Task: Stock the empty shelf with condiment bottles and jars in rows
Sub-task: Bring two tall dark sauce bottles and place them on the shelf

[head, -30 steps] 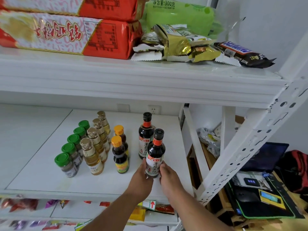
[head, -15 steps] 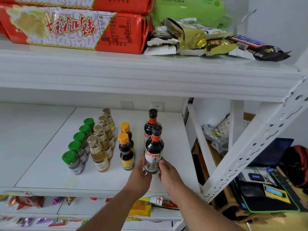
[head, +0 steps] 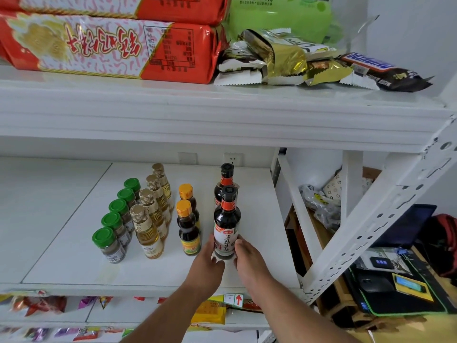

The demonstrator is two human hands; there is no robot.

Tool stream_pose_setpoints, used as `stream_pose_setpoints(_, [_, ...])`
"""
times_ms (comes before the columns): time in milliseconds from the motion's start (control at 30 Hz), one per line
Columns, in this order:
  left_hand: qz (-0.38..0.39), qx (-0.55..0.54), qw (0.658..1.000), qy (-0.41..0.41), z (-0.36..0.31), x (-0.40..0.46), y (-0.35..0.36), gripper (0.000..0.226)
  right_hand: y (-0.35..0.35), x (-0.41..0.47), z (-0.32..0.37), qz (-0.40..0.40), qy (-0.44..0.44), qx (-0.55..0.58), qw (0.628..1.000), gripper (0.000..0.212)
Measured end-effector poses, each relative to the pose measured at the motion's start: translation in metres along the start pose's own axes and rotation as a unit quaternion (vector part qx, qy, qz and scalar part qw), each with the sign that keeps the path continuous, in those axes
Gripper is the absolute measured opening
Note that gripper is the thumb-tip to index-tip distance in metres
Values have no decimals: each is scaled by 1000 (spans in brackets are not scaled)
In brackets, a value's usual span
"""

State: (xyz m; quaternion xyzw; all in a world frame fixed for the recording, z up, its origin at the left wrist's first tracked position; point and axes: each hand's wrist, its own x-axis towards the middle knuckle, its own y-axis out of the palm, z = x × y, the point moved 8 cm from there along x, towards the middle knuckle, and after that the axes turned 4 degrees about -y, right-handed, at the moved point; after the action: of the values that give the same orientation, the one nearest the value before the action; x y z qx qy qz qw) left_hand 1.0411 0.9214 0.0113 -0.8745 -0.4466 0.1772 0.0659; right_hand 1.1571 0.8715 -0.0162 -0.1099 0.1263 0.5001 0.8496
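Note:
A dark soy sauce bottle point(head: 226, 226) with a black cap and white label stands upright on the white shelf point(head: 74, 243). My left hand point(head: 206, 264) and my right hand point(head: 247, 261) hold its base from either side. Directly behind it stands a second, identical dark bottle point(head: 223, 179). To the left run three rows front to back: two small dark bottles with orange caps point(head: 188, 226), several golden oil bottles point(head: 148, 231), and several green-capped spice jars point(head: 108, 243).
The upper shelf point(head: 222, 115) carries red noodle packs point(head: 111, 45), a green pack and snack wrappers. A slanted white metal brace point(head: 371, 219) stands at the right. Snack packets lie on the shelf below point(head: 37, 303). Beyond the brace sits a desk with clutter.
The front soy sauce bottle has shifted left and back, now lined up directly before the rear one. Both hands stayed on its base. The camera moved closer.

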Motion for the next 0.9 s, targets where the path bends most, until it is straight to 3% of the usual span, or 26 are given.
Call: stream_pose_setpoints(900, [3, 18, 1000, -10, 2, 14, -5, 77, 7, 3, 6, -9, 3, 0, 1000, 38])
